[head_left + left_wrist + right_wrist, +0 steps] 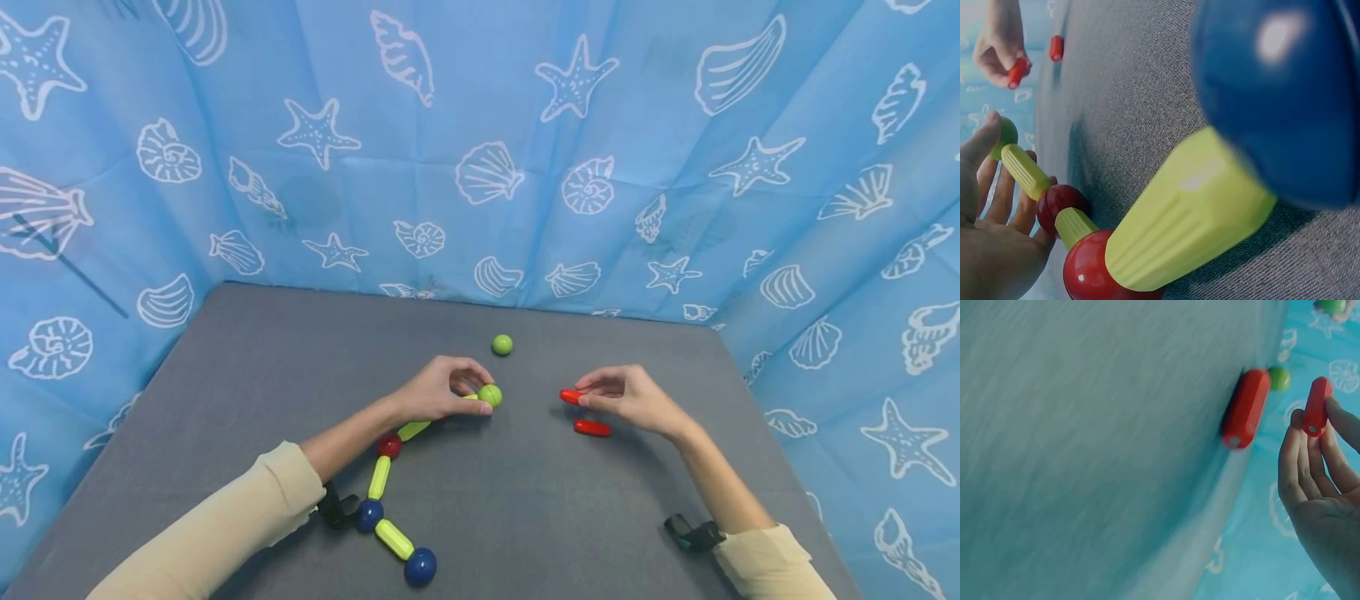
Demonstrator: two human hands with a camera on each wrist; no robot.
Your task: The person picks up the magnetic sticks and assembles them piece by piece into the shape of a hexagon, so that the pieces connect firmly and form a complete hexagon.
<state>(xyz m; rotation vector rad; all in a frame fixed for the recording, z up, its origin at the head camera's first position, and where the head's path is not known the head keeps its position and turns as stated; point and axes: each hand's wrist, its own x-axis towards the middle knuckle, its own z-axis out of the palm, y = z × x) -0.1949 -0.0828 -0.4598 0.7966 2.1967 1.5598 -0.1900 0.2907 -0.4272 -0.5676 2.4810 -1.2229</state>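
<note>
My left hand pinches a green ball between thumb and fingers, at the far end of a chain of balls and yellow-green magnetic rods. From there the chain runs through two red balls, one of them a red ball close by the left fingers, to a blue ball and a blue end ball nearest me. A red magnetic rod with a metal dot on its end is held between the thumb and fingertips of my right hand. Below that hand a second red rod lies on the table.
A loose green ball sits on the grey table, beyond the left hand. Blue curtains with shell and starfish prints enclose the table's back and sides. Dark straps, like the right wrist strap, are on both wrists.
</note>
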